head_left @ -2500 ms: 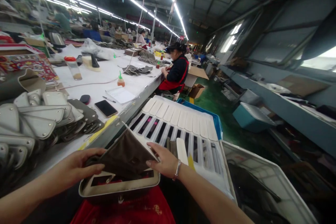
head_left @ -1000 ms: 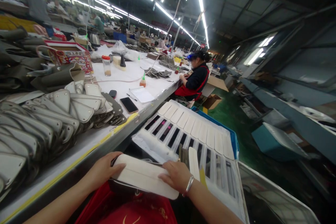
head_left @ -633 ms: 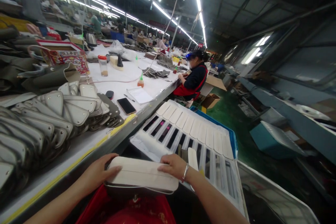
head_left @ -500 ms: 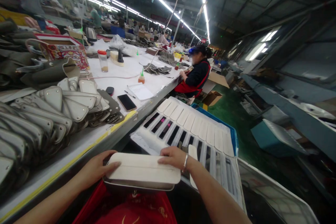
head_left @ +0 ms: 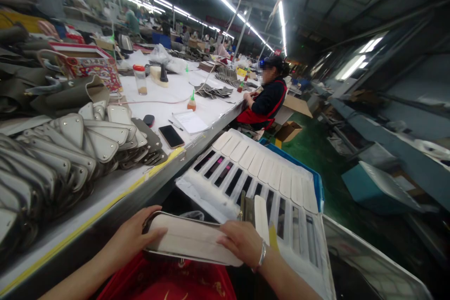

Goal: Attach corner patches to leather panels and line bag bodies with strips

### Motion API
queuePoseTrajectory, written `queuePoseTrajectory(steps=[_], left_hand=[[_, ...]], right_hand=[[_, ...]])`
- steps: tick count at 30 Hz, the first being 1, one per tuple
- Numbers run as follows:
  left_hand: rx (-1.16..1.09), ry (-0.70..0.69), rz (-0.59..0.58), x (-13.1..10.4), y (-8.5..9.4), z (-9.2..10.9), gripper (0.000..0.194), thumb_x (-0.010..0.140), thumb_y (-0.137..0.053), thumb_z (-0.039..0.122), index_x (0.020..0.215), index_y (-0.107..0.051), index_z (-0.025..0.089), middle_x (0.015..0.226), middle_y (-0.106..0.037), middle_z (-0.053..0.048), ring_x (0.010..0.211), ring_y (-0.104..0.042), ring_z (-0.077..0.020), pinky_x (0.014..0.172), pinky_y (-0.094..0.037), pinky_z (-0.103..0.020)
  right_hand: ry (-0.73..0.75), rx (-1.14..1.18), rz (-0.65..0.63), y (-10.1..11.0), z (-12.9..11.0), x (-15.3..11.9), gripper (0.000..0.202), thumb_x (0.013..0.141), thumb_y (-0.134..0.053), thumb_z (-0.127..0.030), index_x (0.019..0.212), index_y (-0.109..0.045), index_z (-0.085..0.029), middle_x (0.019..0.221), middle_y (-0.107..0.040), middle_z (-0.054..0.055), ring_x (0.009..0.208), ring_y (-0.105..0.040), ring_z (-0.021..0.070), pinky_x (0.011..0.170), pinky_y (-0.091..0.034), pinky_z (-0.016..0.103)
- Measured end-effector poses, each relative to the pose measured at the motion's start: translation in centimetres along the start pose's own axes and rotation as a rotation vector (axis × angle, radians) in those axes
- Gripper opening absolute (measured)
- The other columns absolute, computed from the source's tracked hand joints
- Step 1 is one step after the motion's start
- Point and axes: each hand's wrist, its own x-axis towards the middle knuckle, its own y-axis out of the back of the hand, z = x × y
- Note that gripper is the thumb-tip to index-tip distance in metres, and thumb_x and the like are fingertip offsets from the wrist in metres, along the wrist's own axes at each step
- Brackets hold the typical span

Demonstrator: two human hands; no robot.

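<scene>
In front of my red apron point(head_left: 183, 283), both hands hold a long white round-ended panel point(head_left: 191, 236) that sits within a dark-edged piece. A small metal fitting shows below its near edge. My left hand point(head_left: 138, 232) is wrapped round the left end, thumb on the white face and fingers behind. My right hand point(head_left: 242, 241), with a silver bracelet point(head_left: 262, 253) on its wrist, grips the right end. Beyond the right hand stand an olive piece with metal trim point(head_left: 248, 207) and an upright white strip point(head_left: 260, 218).
Ahead to the right, a white slotted tray point(head_left: 218, 201) holds a row of white strips point(head_left: 270, 168). On the bench at left lie stacked white-faced pieces point(head_left: 66, 154), a phone point(head_left: 171, 136), a notebook point(head_left: 191, 122) and a glue bottle point(head_left: 191, 103). A co-worker point(head_left: 270, 93) sits farther along.
The white panel, earlier lying over the dark-edged piece with a gap below, now sits inside its edge. My right hand has moved slightly lower. The olive piece beyond it shows more.
</scene>
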Motion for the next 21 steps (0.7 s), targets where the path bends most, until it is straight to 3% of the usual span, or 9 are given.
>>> queuePoseTrajectory(steps=[7, 13, 17, 19, 21], left_hand=[[-0.045, 0.041, 0.011, 0.4, 0.6, -1.7, 0.064, 0.072, -0.059, 0.047, 0.125, -0.047, 0.014, 0.124, -0.058, -0.011, 0.113, -0.054, -0.0278, 0.099, -0.041, -0.038], [0.057, -0.028, -0.005, 1.0, 0.3, -1.6, 0.059, 0.076, -0.055, 0.037, 0.128, -0.043, 0.015, 0.127, -0.056, -0.010, 0.115, -0.053, -0.0252, 0.100, -0.041, -0.039], [0.412, -0.268, 0.156, 0.5, 0.4, -0.5, 0.054, 0.076, -0.054, 0.028, 0.129, -0.046, 0.017, 0.130, -0.053, -0.010, 0.119, -0.048, -0.0283, 0.103, -0.037, -0.047], [0.545, -0.491, 0.224, -0.2, -0.3, 0.5, 0.047, 0.079, -0.052, 0.024, 0.126, -0.049, 0.023, 0.130, -0.054, -0.007, 0.119, -0.048, -0.0274, 0.102, -0.037, -0.046], [0.586, -0.740, 0.191, -0.9, -1.8, 2.0, 0.041, 0.083, -0.049, 0.021, 0.124, -0.052, 0.028, 0.128, -0.056, -0.003, 0.116, -0.050, -0.0228, 0.100, -0.040, -0.038]], right_hand=[[0.075, 0.134, -0.142, 2.4, -0.7, 2.9, 0.025, 0.089, -0.047, -0.036, 0.097, -0.064, -0.019, 0.091, -0.067, 0.005, 0.084, -0.061, 0.0185, 0.072, -0.042, 0.026], [-0.004, 0.311, -0.255, 1.4, -0.3, 3.3, 0.029, 0.087, -0.045, -0.034, 0.109, -0.061, -0.023, 0.100, -0.068, 0.004, 0.091, -0.062, 0.0196, 0.077, -0.043, 0.026], [-0.161, 0.191, -0.254, 1.2, -0.7, 4.2, 0.034, 0.082, -0.053, -0.038, 0.113, -0.062, -0.025, 0.102, -0.068, 0.006, 0.094, -0.062, 0.0256, 0.078, -0.044, 0.032], [-0.189, 0.205, -0.253, 1.4, -0.6, 4.8, 0.040, 0.079, -0.061, -0.040, 0.116, -0.061, -0.026, 0.106, -0.068, 0.005, 0.098, -0.061, 0.0249, 0.081, -0.044, 0.031], [-0.196, 0.255, -0.242, 1.2, -0.3, 5.4, 0.045, 0.075, -0.066, -0.042, 0.117, -0.061, -0.025, 0.103, -0.069, 0.004, 0.096, -0.062, 0.0225, 0.081, -0.044, 0.029]])
